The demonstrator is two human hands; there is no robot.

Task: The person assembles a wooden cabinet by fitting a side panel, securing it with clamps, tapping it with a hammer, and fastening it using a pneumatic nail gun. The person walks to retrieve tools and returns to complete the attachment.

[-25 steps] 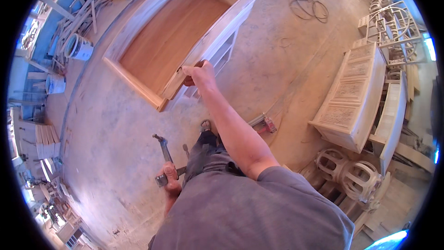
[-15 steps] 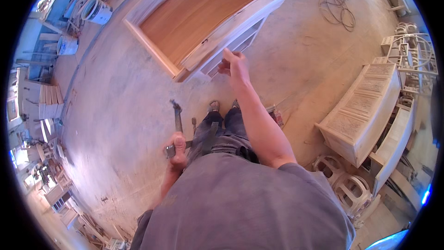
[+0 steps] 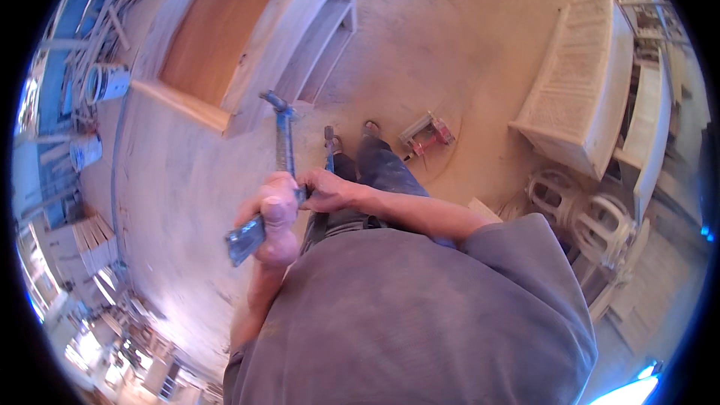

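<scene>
Hammer (image 3: 274, 161), blue-handled, seemingly metal-headed

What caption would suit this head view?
Left hand grips a blue hammer, right hand touching its handle, above a dusty workshop floor.

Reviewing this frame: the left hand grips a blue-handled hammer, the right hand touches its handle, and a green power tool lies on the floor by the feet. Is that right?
Not quite. The head view shows the power tool on the floor by the feet is red, not green. The rest holds: the left hand grips the blue-handled hammer, and the right hand touches its handle.
</scene>
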